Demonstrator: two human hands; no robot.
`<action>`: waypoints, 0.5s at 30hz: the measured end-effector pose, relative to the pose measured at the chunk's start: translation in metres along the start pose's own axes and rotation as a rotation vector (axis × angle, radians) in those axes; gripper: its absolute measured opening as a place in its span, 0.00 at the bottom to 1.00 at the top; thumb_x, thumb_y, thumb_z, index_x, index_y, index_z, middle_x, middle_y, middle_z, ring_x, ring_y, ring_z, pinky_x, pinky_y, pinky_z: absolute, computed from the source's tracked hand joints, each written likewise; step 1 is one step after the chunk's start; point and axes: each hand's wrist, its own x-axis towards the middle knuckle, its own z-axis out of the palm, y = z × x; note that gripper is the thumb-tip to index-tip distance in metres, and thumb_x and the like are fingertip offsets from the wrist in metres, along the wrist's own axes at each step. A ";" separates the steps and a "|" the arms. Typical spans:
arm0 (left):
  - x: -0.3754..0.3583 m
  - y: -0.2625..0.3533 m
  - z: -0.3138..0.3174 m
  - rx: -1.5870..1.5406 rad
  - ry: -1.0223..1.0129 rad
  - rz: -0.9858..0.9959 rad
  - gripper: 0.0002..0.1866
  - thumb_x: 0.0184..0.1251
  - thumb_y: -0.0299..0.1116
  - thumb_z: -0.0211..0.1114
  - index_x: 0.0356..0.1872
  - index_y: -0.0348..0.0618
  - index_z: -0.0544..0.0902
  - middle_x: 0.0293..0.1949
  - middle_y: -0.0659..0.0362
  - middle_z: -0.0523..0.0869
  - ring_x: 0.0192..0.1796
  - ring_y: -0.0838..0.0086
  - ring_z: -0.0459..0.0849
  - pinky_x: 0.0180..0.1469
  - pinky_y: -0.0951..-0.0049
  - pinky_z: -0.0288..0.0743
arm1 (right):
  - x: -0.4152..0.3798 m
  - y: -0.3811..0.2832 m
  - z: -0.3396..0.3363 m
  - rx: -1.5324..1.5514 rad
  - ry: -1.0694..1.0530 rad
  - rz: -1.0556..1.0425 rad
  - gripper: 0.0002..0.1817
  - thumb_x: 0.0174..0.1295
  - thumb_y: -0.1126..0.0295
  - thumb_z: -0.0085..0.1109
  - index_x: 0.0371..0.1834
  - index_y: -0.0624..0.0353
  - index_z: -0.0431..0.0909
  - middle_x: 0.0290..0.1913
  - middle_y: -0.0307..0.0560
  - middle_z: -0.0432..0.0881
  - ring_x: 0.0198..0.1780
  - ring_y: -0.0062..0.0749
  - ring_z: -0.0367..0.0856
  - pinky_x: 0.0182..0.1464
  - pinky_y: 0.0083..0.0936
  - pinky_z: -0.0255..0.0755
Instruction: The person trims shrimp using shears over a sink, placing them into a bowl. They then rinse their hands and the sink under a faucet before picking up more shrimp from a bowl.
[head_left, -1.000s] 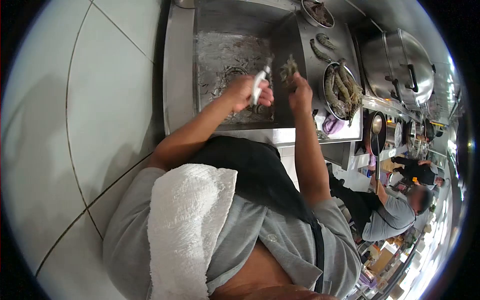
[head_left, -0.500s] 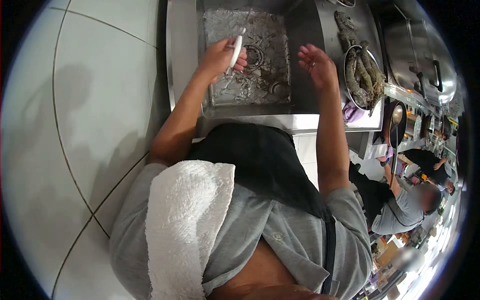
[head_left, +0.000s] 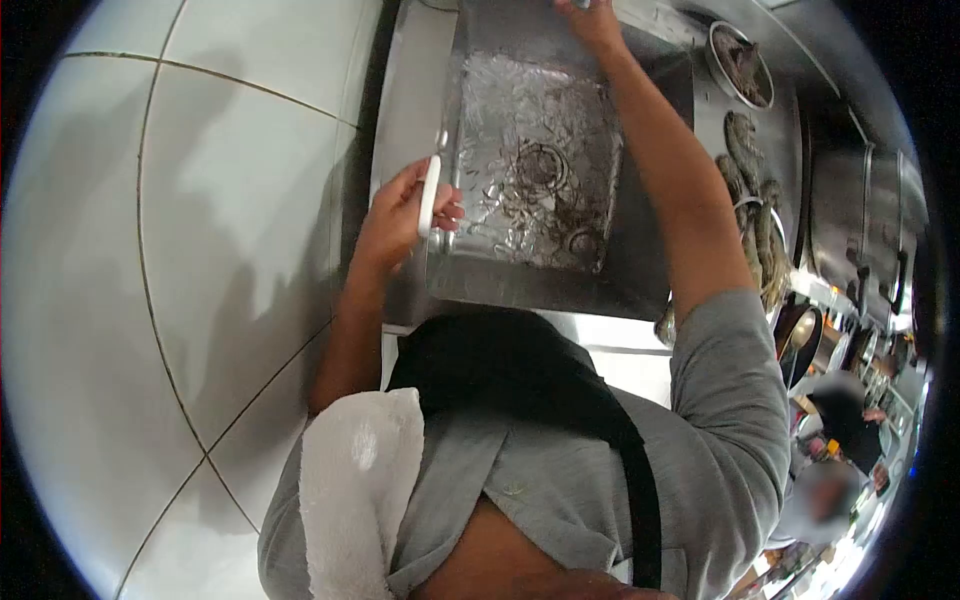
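My left hand (head_left: 400,215) is closed around a slim white handle (head_left: 430,195), above the near left side of the metal sink (head_left: 540,290). Whatever that handle belongs to is mostly hidden by the fingers. My right hand (head_left: 592,22) reaches to the far back edge of the sink, at the top of the view. Its fingers are closed on a shiny metal piece (head_left: 581,3), cut off by the frame edge. Water and dark scraps lie on the sink bottom around the drain (head_left: 543,165).
Right of the sink, large raw prawns (head_left: 742,145) lie on the steel counter and over a bowl (head_left: 775,222), partly behind my right arm. Another bowl (head_left: 740,65) holds more seafood. Large pots (head_left: 840,200) stand beyond. Other people (head_left: 845,420) are farther right.
My right hand has moved from open above the sink's right side to the back edge and closed there. My left hand, still holding the white handle, has shifted toward the sink's left side.
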 end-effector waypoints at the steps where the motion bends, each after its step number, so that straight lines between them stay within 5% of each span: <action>1: 0.002 0.000 -0.001 0.004 -0.008 0.003 0.29 0.64 0.31 0.63 0.63 0.30 0.65 0.37 0.50 0.83 0.35 0.69 0.85 0.36 0.72 0.81 | 0.003 -0.002 0.008 -0.029 0.060 -0.080 0.46 0.57 0.63 0.63 0.71 0.68 0.44 0.70 0.71 0.52 0.71 0.62 0.51 0.69 0.39 0.53; 3: 0.007 -0.001 -0.001 0.015 -0.028 0.009 0.29 0.64 0.31 0.64 0.63 0.30 0.65 0.37 0.50 0.83 0.35 0.69 0.85 0.35 0.73 0.80 | 0.000 0.002 0.027 -0.085 0.184 -0.236 0.46 0.53 0.66 0.66 0.69 0.73 0.46 0.71 0.79 0.42 0.72 0.72 0.41 0.71 0.44 0.50; 4: 0.010 0.006 0.004 0.072 -0.021 0.010 0.28 0.64 0.30 0.63 0.62 0.29 0.66 0.37 0.50 0.83 0.35 0.70 0.85 0.35 0.74 0.80 | 0.009 0.040 0.045 -0.286 0.478 -0.492 0.45 0.57 0.60 0.64 0.71 0.69 0.48 0.72 0.57 0.55 0.70 0.59 0.56 0.66 0.42 0.61; 7: 0.029 0.026 0.026 0.268 -0.041 -0.005 0.25 0.65 0.28 0.61 0.60 0.28 0.67 0.37 0.51 0.83 0.36 0.73 0.84 0.35 0.76 0.78 | -0.007 0.021 0.012 -0.331 0.358 -0.547 0.40 0.56 0.60 0.63 0.71 0.56 0.58 0.73 0.57 0.53 0.71 0.57 0.56 0.67 0.46 0.59; 8: 0.042 0.023 0.031 0.380 -0.053 0.080 0.24 0.66 0.32 0.58 0.58 0.27 0.69 0.40 0.46 0.84 0.39 0.65 0.86 0.37 0.68 0.79 | -0.012 0.014 -0.004 -0.576 0.119 -0.394 0.41 0.53 0.62 0.64 0.71 0.50 0.57 0.77 0.55 0.39 0.73 0.62 0.46 0.68 0.48 0.56; 11: 0.104 -0.004 0.040 1.089 0.121 0.567 0.28 0.65 0.39 0.55 0.61 0.30 0.67 0.44 0.42 0.83 0.43 0.49 0.84 0.47 0.56 0.78 | 0.005 0.026 -0.028 -0.715 -0.047 -0.705 0.41 0.53 0.63 0.64 0.71 0.47 0.57 0.76 0.56 0.42 0.71 0.59 0.54 0.67 0.48 0.57; 12: 0.112 0.009 0.055 1.098 0.098 0.460 0.28 0.64 0.39 0.55 0.60 0.31 0.67 0.44 0.40 0.82 0.44 0.47 0.83 0.49 0.55 0.76 | 0.002 0.018 -0.028 -0.535 0.081 -0.634 0.28 0.57 0.61 0.62 0.62 0.53 0.70 0.64 0.57 0.67 0.58 0.50 0.71 0.65 0.44 0.61; 14: 0.124 0.039 0.095 1.104 0.056 0.244 0.27 0.62 0.40 0.54 0.59 0.31 0.68 0.44 0.35 0.81 0.46 0.42 0.81 0.52 0.51 0.74 | -0.007 0.034 -0.022 0.230 0.101 -0.129 0.25 0.62 0.56 0.58 0.59 0.56 0.71 0.58 0.53 0.73 0.52 0.46 0.74 0.60 0.42 0.65; 15: 0.137 0.041 0.110 1.143 0.061 0.288 0.27 0.62 0.38 0.54 0.58 0.30 0.68 0.43 0.35 0.81 0.46 0.42 0.81 0.51 0.51 0.74 | -0.011 0.041 -0.022 0.605 0.103 0.124 0.24 0.64 0.54 0.55 0.58 0.58 0.72 0.55 0.52 0.76 0.50 0.44 0.75 0.58 0.41 0.67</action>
